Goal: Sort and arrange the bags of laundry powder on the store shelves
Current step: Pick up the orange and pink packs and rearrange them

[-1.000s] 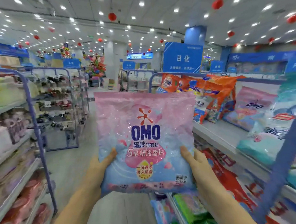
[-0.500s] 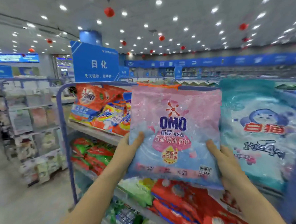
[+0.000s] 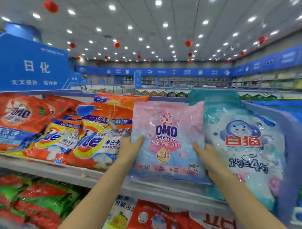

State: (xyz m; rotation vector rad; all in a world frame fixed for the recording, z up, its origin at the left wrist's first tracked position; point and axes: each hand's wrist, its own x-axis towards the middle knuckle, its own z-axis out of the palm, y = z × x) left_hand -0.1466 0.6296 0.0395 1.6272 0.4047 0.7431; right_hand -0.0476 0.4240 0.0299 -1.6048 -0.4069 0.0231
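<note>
Obs.: the pink OMO bag [image 3: 167, 141] is held upright, label facing out, between both hands at the front of the top shelf [image 3: 62, 173]. The left hand [image 3: 129, 148] grips its lower left edge and the right hand [image 3: 210, 160] its lower right edge. On each hand the thumb lies flat on the front film. The other fingers go behind the bag and are hidden, so I cannot tell how far they curl. Whether the bag's bottom seam touches the shelf cannot be told.

Neighbours: the Tide bags [image 3: 95, 140] lean just outside the left fingers. The teal bag [image 3: 244, 144] stands just outside the right fingers, and the back of the right hand looks to be against it.

Pose: both forearms reach up and forward, roughly parallel. The wrists are near straight, and the hands are level with each other.

Step in hand (judgement): seat the pink bag in the slot between the fingers' two neighbours.
- Lower it until the bottom seam bears on the shelf, then push back square.
- Keep the label forward and the top edge upright.
- Slide the right fingers out first, since they are the more pinched.
- Risk: the powder slumps and the bag tips forward once it is let go.
</note>
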